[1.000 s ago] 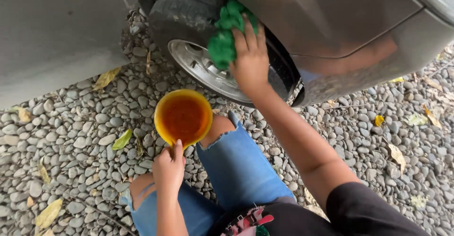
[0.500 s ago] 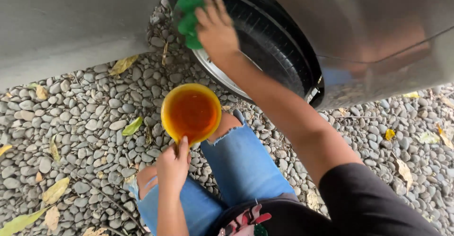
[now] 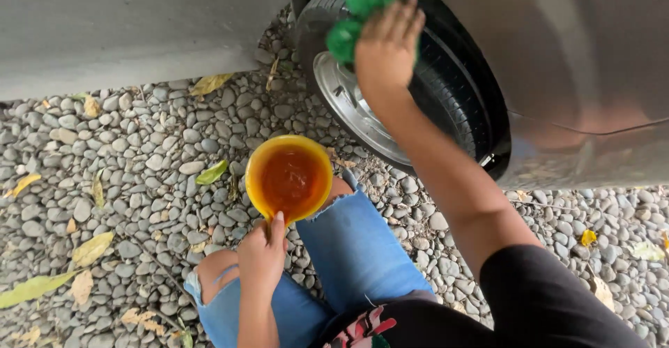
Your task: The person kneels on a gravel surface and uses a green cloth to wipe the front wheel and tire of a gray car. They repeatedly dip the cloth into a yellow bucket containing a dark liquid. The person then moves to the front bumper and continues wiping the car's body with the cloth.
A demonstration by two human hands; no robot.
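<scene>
Two hands busy: right hand [image 3: 385, 44] presses a green sponge [image 3: 362, 3] flat-fingered against the tyre [image 3: 446, 90] at 12 o'clock, left hand [image 3: 261, 254] pinching the yellow bowl [image 3: 289, 177] rim.

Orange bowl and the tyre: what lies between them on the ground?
In the head view, only grey pebbles and a few dry leaves lie between the orange bowl and the tyre; nothing else shows there.

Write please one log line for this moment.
right hand: presses green cloth on tyre | left hand: holds yellow bowl | ground: pebbles
</scene>
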